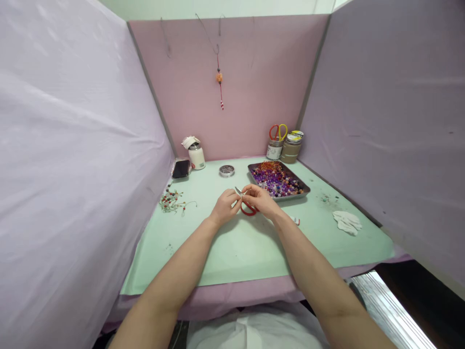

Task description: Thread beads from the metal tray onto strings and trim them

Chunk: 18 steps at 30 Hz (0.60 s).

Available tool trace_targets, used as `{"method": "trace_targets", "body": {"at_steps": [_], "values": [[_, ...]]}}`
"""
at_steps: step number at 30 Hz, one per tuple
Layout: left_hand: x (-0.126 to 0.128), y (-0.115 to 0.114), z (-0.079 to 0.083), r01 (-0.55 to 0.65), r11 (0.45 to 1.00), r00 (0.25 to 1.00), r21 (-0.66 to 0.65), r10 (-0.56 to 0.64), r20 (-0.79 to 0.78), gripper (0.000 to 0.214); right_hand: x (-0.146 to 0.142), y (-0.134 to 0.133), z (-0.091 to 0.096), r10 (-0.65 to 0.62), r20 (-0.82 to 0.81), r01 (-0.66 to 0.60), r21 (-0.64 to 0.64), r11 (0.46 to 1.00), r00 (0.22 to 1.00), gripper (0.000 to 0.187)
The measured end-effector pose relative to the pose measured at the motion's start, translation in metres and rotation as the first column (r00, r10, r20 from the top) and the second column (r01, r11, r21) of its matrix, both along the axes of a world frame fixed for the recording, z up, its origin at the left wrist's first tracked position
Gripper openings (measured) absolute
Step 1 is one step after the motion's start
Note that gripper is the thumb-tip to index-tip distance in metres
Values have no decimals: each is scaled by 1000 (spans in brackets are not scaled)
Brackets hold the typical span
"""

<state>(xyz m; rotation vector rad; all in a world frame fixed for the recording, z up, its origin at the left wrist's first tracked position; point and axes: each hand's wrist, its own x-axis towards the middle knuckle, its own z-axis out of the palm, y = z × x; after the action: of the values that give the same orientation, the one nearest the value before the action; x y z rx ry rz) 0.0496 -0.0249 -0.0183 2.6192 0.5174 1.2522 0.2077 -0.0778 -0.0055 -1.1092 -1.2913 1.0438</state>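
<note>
Close together over the middle of the green cloth, my two hands meet at the fingertips. The fingers of my left hand (225, 206) are pinched, and what they hold is too small to make out. My right hand (260, 199) is closed in a pinch just beside it, its held item equally unclear. Red-handled scissors (249, 213) show below and between the hands, with the blade tip poking out above the fingers. I cannot tell whether they rest on the cloth or touch the right hand. Right behind is a metal tray (290, 198) of purple, clear and orange beads.
Beaded strings (172, 201) lie at left, near a black phone-like object (181, 169) and a white jar (196, 156). A small round tin (226, 170) sits at the back. Scissors stand in a can (274, 150) beside a jar (291, 149). White gloves (347, 222) lie right.
</note>
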Motion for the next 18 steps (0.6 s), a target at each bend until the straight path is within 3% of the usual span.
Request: {"method": "trace_targets", "body": {"at_steps": [8, 18], "values": [[0, 1, 0, -10, 996, 1000, -90, 11, 8, 20, 2, 3, -5, 38, 84, -43, 70, 997, 996, 23], [1, 1, -1, -6, 983, 1000, -184, 10, 24, 19, 1, 3, -6, 43, 62, -49, 87, 995, 997, 18]]}}
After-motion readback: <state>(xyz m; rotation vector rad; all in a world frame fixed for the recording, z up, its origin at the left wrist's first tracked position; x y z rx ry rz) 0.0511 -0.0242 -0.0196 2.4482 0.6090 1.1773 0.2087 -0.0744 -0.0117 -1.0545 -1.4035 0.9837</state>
